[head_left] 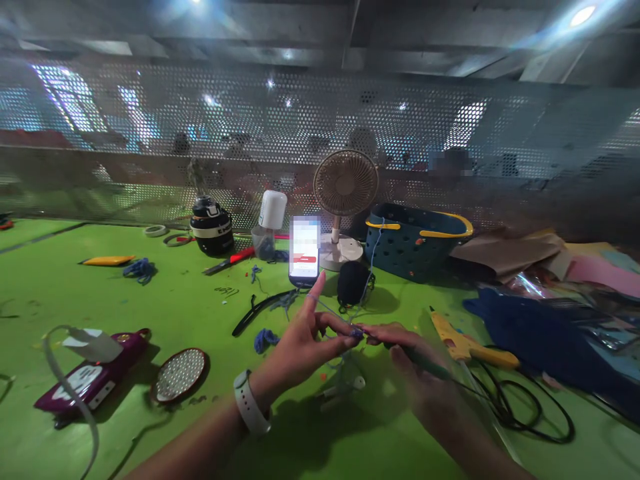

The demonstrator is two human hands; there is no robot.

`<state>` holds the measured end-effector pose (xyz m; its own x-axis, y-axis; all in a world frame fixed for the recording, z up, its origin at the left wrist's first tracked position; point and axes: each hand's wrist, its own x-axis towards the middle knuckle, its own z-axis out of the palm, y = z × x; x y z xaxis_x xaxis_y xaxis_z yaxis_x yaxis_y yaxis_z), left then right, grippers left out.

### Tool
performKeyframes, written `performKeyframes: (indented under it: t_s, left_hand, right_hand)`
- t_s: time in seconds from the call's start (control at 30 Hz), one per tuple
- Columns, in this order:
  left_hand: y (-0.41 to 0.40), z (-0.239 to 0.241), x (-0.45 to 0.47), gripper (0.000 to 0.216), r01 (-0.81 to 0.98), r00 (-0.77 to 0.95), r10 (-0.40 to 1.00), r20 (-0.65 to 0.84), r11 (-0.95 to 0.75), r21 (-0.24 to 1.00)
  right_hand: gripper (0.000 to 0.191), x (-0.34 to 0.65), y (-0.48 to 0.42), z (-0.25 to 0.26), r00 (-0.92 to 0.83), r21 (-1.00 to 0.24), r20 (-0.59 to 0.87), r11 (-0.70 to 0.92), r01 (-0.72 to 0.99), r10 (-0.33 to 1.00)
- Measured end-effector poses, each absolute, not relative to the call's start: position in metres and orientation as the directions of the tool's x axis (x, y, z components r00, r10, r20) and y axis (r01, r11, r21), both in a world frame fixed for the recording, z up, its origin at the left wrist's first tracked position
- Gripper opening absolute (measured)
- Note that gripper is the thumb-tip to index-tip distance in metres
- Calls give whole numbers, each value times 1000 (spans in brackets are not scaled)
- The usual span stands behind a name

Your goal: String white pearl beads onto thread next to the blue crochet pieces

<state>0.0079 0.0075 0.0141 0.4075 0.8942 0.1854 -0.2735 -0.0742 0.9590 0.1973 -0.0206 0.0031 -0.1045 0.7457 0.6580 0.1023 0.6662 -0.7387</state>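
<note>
Between the thumb and a finger of my left hand (295,343) is a small piece of blue-purple crochet work (357,333). The index finger of that hand points up, with a strand of light blue yarn (371,267) running by it. My right hand (417,373) is closed around a crochet hook (425,363) with a dark green handle. Its tip meets the crochet piece, where fingers hide the detail. The yarn hangs over the rim of a dark teal basket (405,250) behind the hands. A lit phone (304,250) stands upright just beyond my left hand.
Behind the phone is a fan (346,183). A black round bundle (354,285) lies before the basket. To the right are a yellow glue gun (453,337) with its cable and dark blue cloth (530,340). A purple power strip (100,373) and round studded object (180,377) lie left.
</note>
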Motion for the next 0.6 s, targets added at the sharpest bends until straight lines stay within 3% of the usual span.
performKeyframes:
  t_s: [0.1, 0.27, 0.6]
  left_hand:
    - [9, 14, 7, 110, -328, 446, 888, 109, 49, 943]
    - [10, 14, 5, 109, -372, 462, 884, 74, 118, 921]
    - [10, 15, 6, 110, -373, 444, 892, 82, 101, 923]
  right_hand:
    - [23, 199, -19, 0, -128, -746, 651, 661, 75, 748]
    - [24, 200, -19, -1, -161, -748, 650, 663, 35, 743]
    - [25, 199, -19, 3, -166, -736, 659, 674, 63, 734]
